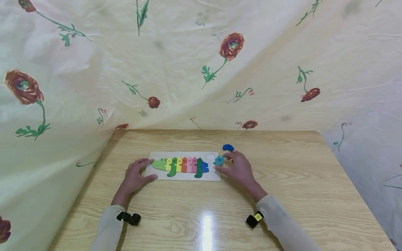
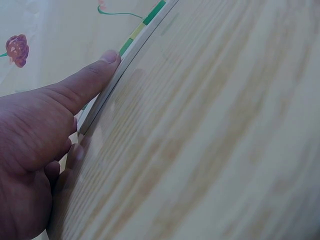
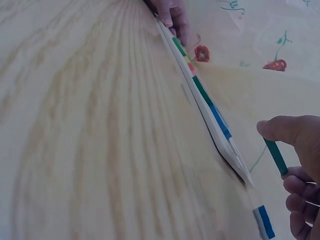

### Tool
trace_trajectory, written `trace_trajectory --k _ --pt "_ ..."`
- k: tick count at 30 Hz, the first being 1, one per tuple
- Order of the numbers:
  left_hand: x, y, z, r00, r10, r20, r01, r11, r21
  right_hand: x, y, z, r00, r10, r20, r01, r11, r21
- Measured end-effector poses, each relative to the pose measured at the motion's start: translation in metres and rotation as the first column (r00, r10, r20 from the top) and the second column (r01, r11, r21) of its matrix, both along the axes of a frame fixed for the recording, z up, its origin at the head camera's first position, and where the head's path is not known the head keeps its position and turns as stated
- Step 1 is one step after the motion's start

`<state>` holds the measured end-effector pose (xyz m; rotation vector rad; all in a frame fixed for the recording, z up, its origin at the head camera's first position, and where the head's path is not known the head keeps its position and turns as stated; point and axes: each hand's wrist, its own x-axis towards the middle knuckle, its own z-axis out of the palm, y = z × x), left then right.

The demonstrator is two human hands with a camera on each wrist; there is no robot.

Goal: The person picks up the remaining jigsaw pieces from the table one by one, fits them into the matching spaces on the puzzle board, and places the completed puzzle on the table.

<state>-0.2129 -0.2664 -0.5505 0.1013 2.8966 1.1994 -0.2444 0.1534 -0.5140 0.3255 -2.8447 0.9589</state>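
On the wooden table lies a white crocodile puzzle board (image 1: 180, 177) with a row of colored pieces set in it, from a light green head (image 1: 159, 164) to a blue piece (image 1: 205, 167). My left hand (image 1: 135, 177) rests at the board's left end, thumb and index fingertip on its surface. In the left wrist view the straight thumb (image 2: 87, 82) presses along the front edge. My right hand (image 1: 240, 170) pinches a teal puzzle piece (image 1: 218, 160) between thumb and finger, over the board's right end. The right wrist view shows this piece (image 3: 276, 156) edge-on, raised above the table.
A loose dark blue curved piece (image 1: 228, 147) lies on the table (image 1: 282, 164) just past the board's far right corner, beside the right hand. A flowered cloth (image 1: 176, 69) hangs behind the table and along its sides. Small black devices (image 1: 128, 218) are strapped on both wrists.
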Motion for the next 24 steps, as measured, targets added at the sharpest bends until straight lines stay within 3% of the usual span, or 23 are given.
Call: trace_trajectory --k 24 --pt "0.0 -0.001 -0.002 1.0 0.001 0.002 -0.001 1.0 0.009 -0.005 -0.022 -0.013 0.999 0.002 0.054 -0.002 1.0 0.006"
